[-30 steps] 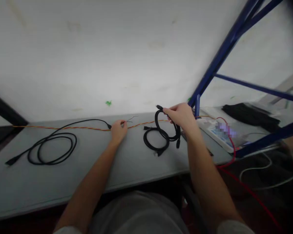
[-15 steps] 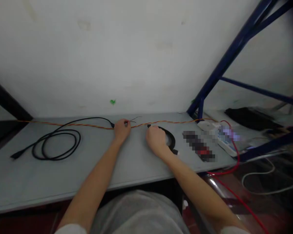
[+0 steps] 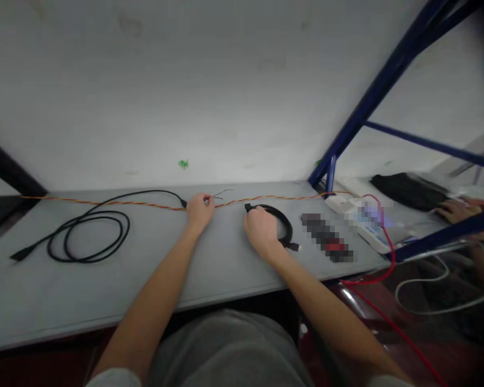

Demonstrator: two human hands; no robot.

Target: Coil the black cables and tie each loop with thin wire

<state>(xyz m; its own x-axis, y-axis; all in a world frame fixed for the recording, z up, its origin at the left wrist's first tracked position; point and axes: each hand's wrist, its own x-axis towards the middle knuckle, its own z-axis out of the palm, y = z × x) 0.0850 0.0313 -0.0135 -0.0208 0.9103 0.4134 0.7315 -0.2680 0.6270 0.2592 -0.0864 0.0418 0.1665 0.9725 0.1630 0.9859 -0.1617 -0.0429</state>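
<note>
My left hand [image 3: 200, 212] is closed at the table's middle, with a thin dark tie sticking out past its fingertips. A plug end of the long black cable [image 3: 99, 259] meets the back of that hand, and the cable lies in loose loops to the left. My right hand [image 3: 261, 228] is closed on a coiled black cable [image 3: 285, 221], whose two connectors show at the hand's upper left and lower right. Behind both hands a twisted red-yellow wire [image 3: 262, 198] runs along the table [image 3: 210, 274].
A pixelated dark and red item [image 3: 326, 239] lies right of the coil. Farther right are a white power strip [image 3: 373, 234], a red cable [image 3: 394, 263], a blue metal frame [image 3: 357, 121], black cloth [image 3: 407, 191] and another person's hands [image 3: 457, 209].
The view has shifted slightly. The coil's connectors show more clearly around my right hand. Another person's hands have appeared at the far right. My left hand keeps its place on the table.
</note>
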